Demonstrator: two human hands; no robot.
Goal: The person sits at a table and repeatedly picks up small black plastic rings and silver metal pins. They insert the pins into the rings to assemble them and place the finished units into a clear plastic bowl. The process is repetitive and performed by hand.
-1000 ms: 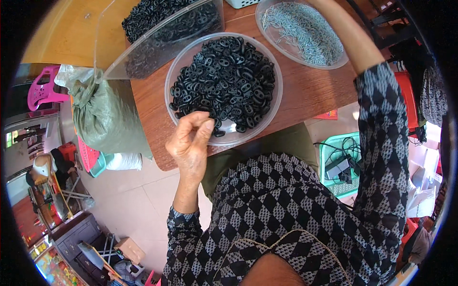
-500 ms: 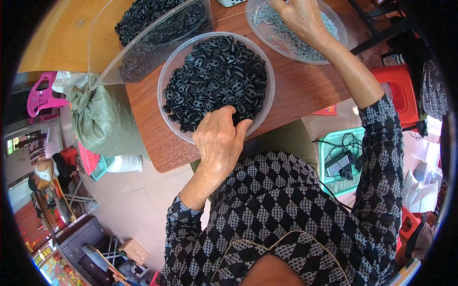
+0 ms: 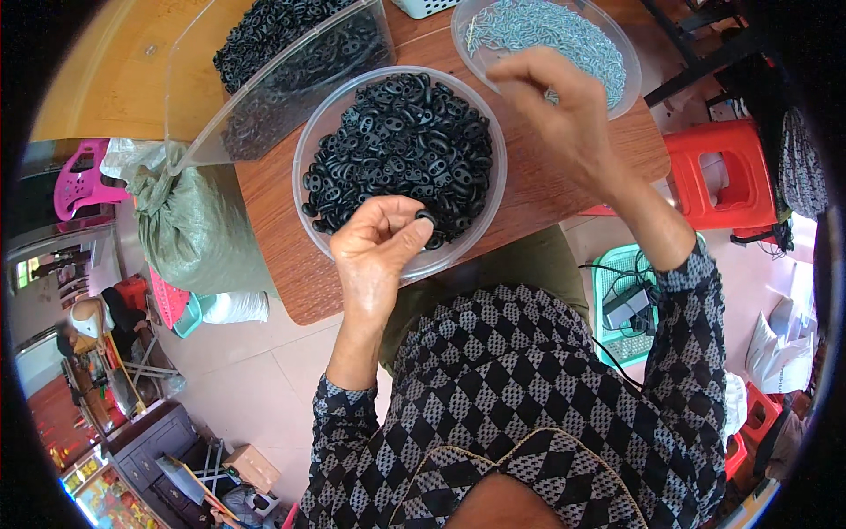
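My left hand [image 3: 374, 251] is closed at the near edge of a round clear tub [image 3: 304, 145], pinching a small black two-holed plastic piece [image 3: 426, 217] between thumb and fingers. Many similar black oval pieces [image 3: 401, 141] are heaped in that tub. My right hand [image 3: 560, 106], slightly blurred, is over the near side of a round clear dish [image 3: 629, 88] of small silver screws [image 3: 551, 35]. Its fingers are bent together in a pinch; whatever they hold is too small or smeared to make out.
Behind the tub stands a clear box [image 3: 291, 119] with more black pieces. The wooden table [image 3: 300, 282] ends close to my lap. A green sack [image 3: 194, 229] stands left, a red stool [image 3: 718, 176] right, and a green basket [image 3: 626, 348] with black adapters lies below.
My left hand has lifted off the heap with a black piece in its fingers. My right hand has drawn back from the screws toward me.
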